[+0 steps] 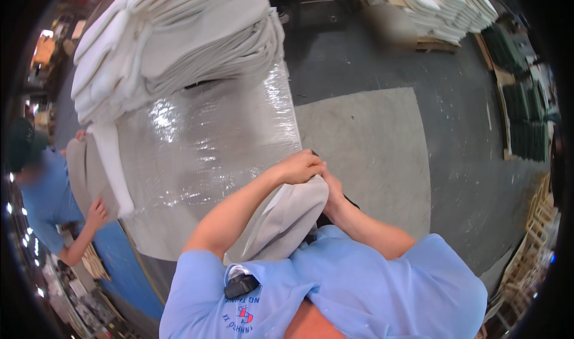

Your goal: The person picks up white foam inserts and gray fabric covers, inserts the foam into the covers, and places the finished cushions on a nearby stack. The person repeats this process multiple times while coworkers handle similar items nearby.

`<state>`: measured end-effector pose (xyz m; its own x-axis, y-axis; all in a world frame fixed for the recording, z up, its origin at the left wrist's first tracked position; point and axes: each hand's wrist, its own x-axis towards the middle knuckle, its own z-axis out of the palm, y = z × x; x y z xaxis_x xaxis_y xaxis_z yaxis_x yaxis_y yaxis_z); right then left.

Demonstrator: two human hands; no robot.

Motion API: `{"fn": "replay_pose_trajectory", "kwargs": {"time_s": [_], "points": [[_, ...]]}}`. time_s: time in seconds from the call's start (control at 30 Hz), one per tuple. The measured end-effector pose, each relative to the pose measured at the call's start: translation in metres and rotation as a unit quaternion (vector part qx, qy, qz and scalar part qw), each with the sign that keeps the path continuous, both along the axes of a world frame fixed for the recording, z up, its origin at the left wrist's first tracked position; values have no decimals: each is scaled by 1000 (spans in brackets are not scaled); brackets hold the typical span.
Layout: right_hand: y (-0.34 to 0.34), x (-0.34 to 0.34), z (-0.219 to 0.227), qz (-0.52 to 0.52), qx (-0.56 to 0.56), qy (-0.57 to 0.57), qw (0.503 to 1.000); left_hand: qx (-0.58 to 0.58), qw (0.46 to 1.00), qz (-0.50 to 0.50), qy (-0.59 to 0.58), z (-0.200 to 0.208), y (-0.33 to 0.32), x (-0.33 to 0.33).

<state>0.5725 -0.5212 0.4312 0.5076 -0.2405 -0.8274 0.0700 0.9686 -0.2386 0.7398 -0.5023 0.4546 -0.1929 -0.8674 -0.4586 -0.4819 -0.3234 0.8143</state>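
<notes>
A folded piece of light grey, thick cloth (293, 210) hangs in front of my chest, its upper end bunched. My left hand (301, 167) is closed on that upper end, fingers curled over it. Right beside it, my right hand (330, 189) grips the same end from the right side, its fingers partly hidden behind the cloth. A small dark thing shows just above my left fingers; I cannot make out what it is. The plastic-covered table (197, 153) lies beyond and to the left of my hands.
A tall stack of folded grey and white cloths (203, 46) stands on the table's far end. At the left, a co-worker in blue (48, 189) holds a grey and white piece (89, 165). Far right are a pallet stack (442, 7) and dark green bundles (526, 124).
</notes>
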Motion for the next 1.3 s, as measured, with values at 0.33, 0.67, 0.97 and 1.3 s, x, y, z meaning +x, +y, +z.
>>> {"fn": "replay_pose_trajectory", "kwargs": {"time_s": [0.33,0.67,0.97,1.3], "points": [[-4,-10,-35,88,-106,-66,988,-20,995,77,-52,-46,2,-18],[-14,-19,-52,232,-128,40,963,84,984,39,-150,-35,-13,-15],[-13,-7,-34,220,13,-99,970,-39,985,158,-53,-36,30,-2],[-8,7,1,223,66,-163,959,279,864,391,150,6,257,-26]]}}
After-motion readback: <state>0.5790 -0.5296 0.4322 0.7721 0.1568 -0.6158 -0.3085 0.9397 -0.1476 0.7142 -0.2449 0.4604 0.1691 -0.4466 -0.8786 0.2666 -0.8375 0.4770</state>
